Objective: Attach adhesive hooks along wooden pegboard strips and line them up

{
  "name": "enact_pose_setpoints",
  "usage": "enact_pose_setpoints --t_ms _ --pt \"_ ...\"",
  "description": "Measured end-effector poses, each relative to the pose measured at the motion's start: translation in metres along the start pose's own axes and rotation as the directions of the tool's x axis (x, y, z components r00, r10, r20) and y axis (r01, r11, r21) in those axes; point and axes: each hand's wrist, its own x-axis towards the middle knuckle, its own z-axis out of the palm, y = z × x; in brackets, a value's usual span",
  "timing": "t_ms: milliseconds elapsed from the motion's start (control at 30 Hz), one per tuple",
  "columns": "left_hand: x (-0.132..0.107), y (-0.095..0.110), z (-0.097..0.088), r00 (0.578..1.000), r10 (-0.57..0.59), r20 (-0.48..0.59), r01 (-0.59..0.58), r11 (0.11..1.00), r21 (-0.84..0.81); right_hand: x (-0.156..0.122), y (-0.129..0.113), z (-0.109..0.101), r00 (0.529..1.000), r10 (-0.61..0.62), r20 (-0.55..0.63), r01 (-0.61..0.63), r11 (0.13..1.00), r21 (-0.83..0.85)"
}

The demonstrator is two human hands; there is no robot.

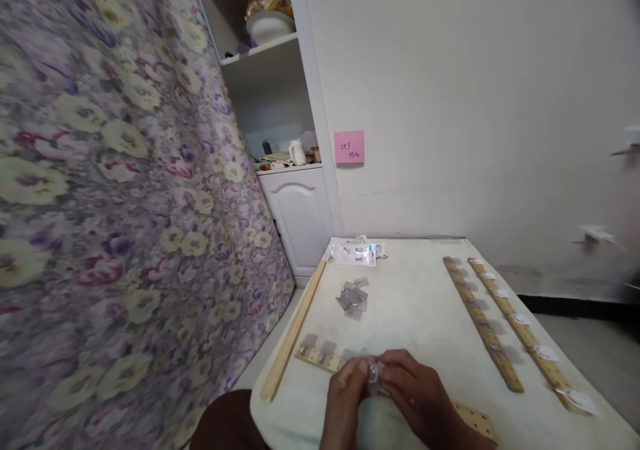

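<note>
My left hand [346,397] and my right hand [417,397] meet at the near edge of a white table [425,303]. Their fingers pinch together on a small clear plastic piece [374,374] between them. Under the hands lies a perforated wooden strip [320,357] with several clear pieces set on it. A loose pile of the same clear pieces [353,299] rests farther out on the table.
A plain wooden strip [295,330] runs along the table's left edge. Two perforated strips [483,327] [525,333] with clear pieces lie at the right. A clear packet [353,254] sits at the far edge. A floral mattress [110,203] leans at the left, a white cupboard [297,210] behind.
</note>
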Motion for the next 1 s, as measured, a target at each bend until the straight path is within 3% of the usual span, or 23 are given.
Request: enact_pose_setpoints --t_ms 133,200,267,333,400,467,567,733,800,867,1000 --pt "0.002 0.001 -0.007 1.000 -0.014 -0.012 0.015 0.997 0.074 0.000 -0.001 0.001 0.986 0.149 -0.078 -0.141 0.985 0.100" --pt "0.002 -0.001 -0.011 1.000 0.011 -0.008 -0.010 0.987 0.163 0.001 -0.004 0.001 0.947 0.311 -0.082 -0.295 0.941 0.164" --pt "0.001 -0.004 -0.012 0.994 0.106 -0.002 -0.100 0.936 0.337 0.003 -0.009 0.002 0.880 0.475 -0.010 -0.456 0.849 0.266" --pt "-0.003 -0.006 -0.011 0.964 0.261 0.056 -0.249 0.801 0.544 0.005 -0.012 0.006 0.810 0.580 0.089 -0.562 0.723 0.402" --pt "-0.007 -0.007 -0.008 0.895 0.402 0.193 -0.416 0.598 0.685 0.007 -0.014 0.011 0.762 0.633 0.139 -0.600 0.607 0.521" --pt "-0.010 -0.008 -0.006 0.829 0.457 0.324 -0.521 0.419 0.743 0.009 -0.015 0.015 0.731 0.667 0.143 -0.605 0.538 0.587" --pt "-0.012 -0.009 -0.004 0.783 0.457 0.421 -0.579 0.289 0.763 0.011 -0.015 0.014 0.706 0.690 0.161 -0.616 0.485 0.621" --pt "-0.010 -0.019 -0.008 0.727 0.521 0.446 -0.632 0.257 0.731 0.011 -0.010 0.003 0.698 0.691 0.186 -0.614 0.444 0.652" --pt "-0.011 -0.023 -0.009 0.729 0.549 0.409 -0.618 0.270 0.739 0.010 -0.006 0.001 0.689 0.704 0.174 -0.620 0.448 0.644" --pt "-0.013 -0.024 -0.008 0.760 0.564 0.325 -0.570 0.337 0.749 0.009 0.000 -0.001 0.684 0.713 0.156 -0.619 0.453 0.641" --pt "-0.015 -0.023 -0.006 0.858 0.494 0.141 -0.440 0.565 0.698 0.007 0.007 -0.007 0.677 0.722 0.143 -0.617 0.451 0.645"
